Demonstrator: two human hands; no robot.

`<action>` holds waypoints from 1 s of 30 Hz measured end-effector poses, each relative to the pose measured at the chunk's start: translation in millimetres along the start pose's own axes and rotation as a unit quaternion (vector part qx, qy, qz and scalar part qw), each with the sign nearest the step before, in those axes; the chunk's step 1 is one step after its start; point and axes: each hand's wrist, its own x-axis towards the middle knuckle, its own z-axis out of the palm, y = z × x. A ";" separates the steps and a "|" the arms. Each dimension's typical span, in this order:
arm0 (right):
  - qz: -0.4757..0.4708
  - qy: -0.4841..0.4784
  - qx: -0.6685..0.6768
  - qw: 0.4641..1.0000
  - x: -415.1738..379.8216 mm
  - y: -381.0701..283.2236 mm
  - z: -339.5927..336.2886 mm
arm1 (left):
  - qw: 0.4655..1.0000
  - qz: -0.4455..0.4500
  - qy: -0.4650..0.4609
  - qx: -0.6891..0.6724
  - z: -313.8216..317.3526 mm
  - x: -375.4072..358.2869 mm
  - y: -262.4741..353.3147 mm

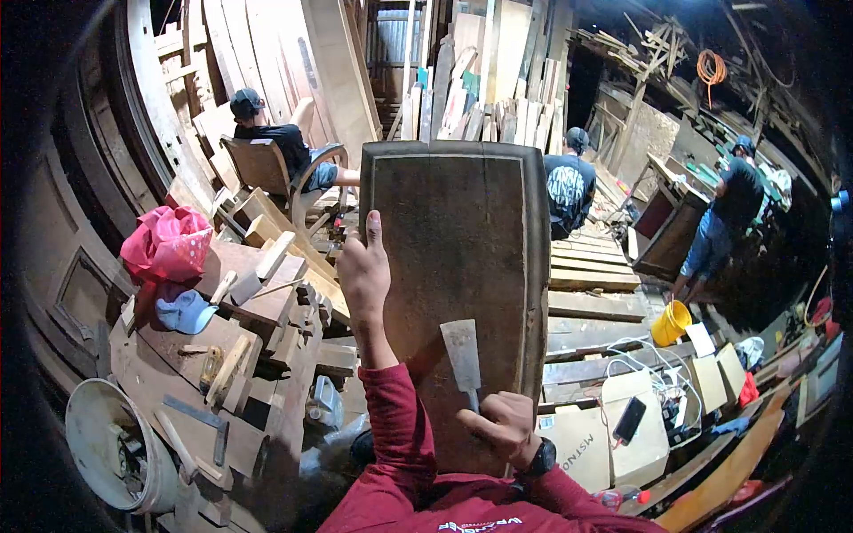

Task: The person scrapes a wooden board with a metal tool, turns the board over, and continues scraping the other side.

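A dark brown wooden panel [453, 240] with a raised frame and a pale line inside its border stands tilted in front of me. My left hand [364, 271] is closed around its left edge, thumb pointing up along the frame. Low over the panel's face, my right hand [505, 428] is wrapped around a scraper [462, 355] with a broad, flat metal blade pointing up. The scraper's handle is hidden inside the fist. A dark watch [542, 457] sits on the right wrist.
At left, a workbench [142, 355] carries a pink bag [167, 244], a cap [185, 311], a metal square [200, 422] and hand tools. A bucket [120, 449] stands beside it. Three people work farther back. A yellow bucket [671, 322], cables and a phone [629, 420] on cardboard lie right.
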 end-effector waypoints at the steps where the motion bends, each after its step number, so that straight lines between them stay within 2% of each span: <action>1: -0.002 0.012 -0.007 1.000 4.3 -1.1 3.0 | 1.000 0.003 -0.011 0.007 -0.2 0.4 -0.3; 4: 0.044 -0.028 0.003 0.999 3.8 1.0 7.8 | 0.999 0.013 -0.031 0.019 -3.1 0.5 1.7; 5: -0.005 -0.027 -0.050 0.998 7.2 -1.6 9.1 | 1.000 0.022 0.000 -0.004 2.4 4.0 -5.6; 8: 0.115 -0.065 0.005 0.991 -18.0 -0.7 31.4 | 0.999 -0.006 -0.027 -0.020 -0.8 4.6 -5.9; 9: 0.063 -0.059 -0.002 0.996 -22.4 1.9 29.5 | 1.000 -0.006 -0.020 -0.007 -2.1 4.8 -4.3; 12: 0.027 -0.076 -0.007 0.997 -10.9 0.5 12.5 | 1.000 -0.008 -0.012 0.017 -2.1 2.9 -4.1; 16: 0.085 -0.079 -0.047 0.992 -1.8 25.2 28.7 | 1.000 0.004 -0.013 -0.003 1.0 3.2 -5.4; 21: 0.075 -0.099 -0.014 0.992 -0.8 4.8 13.8 | 1.000 -0.007 -0.007 0.003 -3.4 -0.3 0.0; 25: 0.080 -0.116 -0.050 0.989 0.0 14.0 35.2 | 1.000 0.014 -0.011 -0.025 0.2 2.6 -4.8; 28: 0.063 -0.114 -0.040 0.991 3.0 3.2 22.9 | 1.000 -0.004 -0.022 -0.002 -2.1 3.3 -4.0; 30: 0.070 -0.102 -0.037 0.992 -3.1 4.9 32.9 | 1.000 0.022 -0.005 0.005 -4.5 -2.3 0.8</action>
